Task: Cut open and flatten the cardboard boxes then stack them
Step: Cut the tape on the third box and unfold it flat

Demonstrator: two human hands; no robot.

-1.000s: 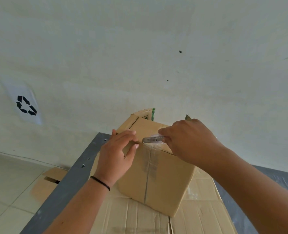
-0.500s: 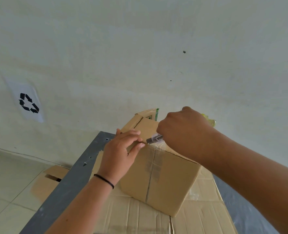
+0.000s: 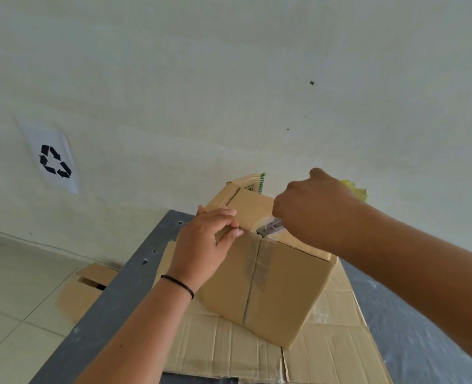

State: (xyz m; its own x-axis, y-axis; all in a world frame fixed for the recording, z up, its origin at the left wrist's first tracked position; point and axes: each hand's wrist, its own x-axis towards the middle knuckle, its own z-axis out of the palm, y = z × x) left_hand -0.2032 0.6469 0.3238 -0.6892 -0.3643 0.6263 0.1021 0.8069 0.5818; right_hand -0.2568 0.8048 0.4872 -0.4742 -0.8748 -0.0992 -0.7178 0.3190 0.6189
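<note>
A closed brown cardboard box (image 3: 281,286) stands on flattened cardboard sheets (image 3: 229,353) on a dark grey table (image 3: 113,303). Clear tape runs over its top seam and down the near face. My left hand (image 3: 204,245) holds the box's top front edge, thumb and fingers curled over the rim. My right hand (image 3: 312,212) grips a utility knife (image 3: 270,227), whose blade end sits at the taped seam on the box's top edge, just right of my left fingers. Most of the knife's handle is hidden in my fist.
Another cardboard piece (image 3: 88,286) lies on the tiled floor left of the table. A flap with green print (image 3: 252,182) rises behind the box. Something yellow (image 3: 356,189) shows behind my right wrist. A recycling sign (image 3: 53,159) hangs on the white wall.
My right hand has turned and risen with the knife, its blade end shifting right along the top seam and tilting down. My left hand keeps its hold on the edge.
</note>
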